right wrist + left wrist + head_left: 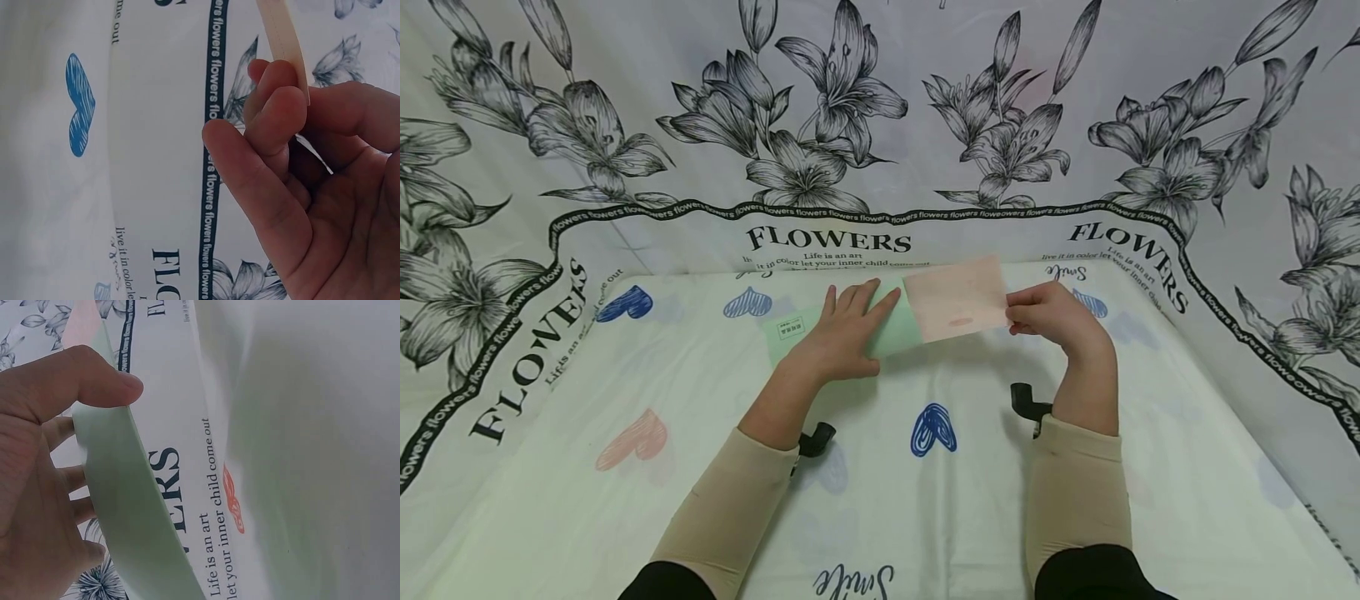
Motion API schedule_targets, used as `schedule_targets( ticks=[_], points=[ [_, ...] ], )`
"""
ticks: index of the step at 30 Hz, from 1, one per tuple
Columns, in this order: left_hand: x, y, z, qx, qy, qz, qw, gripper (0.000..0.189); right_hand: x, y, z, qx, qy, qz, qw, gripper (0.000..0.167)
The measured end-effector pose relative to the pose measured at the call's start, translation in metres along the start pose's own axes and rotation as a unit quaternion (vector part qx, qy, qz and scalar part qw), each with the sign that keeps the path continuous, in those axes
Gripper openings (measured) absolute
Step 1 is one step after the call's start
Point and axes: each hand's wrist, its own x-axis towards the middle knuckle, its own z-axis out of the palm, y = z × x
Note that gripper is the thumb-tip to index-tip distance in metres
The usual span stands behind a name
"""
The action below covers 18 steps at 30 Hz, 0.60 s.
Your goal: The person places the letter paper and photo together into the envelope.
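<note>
Above the cloth, my left hand (838, 337) holds a flat pale green paper piece (901, 332) with a small printed box near its left end. In the left wrist view, the thumb lies over the near edge of the green piece (125, 469) and the other fingers are behind it. A pale pink paper piece (958, 304) extends to the right from the green one; I cannot tell how they join. My right hand (1052, 315) pinches the pink piece at its right end. Edge-on, the pink piece (286, 47) shows a fine dotted line in the right wrist view.
A white cloth (700, 500) with printed hearts covers the table. Behind and at both sides hangs a white sheet (925, 42) with black flower prints and lettering. Black wrist mounts (817, 440) stick out beside both sleeves.
</note>
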Motion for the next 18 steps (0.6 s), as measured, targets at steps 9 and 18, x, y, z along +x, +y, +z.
schedule_targets(
  ticks=[9,18],
  points=[
    [0.0012,0.0007,0.001,0.005,0.005,0.004,1.0,0.111,-0.0016,-0.0015,-0.0007,-0.003,-0.003,-0.003,1.0,0.044],
    [0.0011,0.0031,0.0,0.004,0.012,0.012,0.9998,0.111,-0.0079,-0.0092,-0.0043,-0.018,0.013,-0.003,0.9997,0.045]
  ],
)
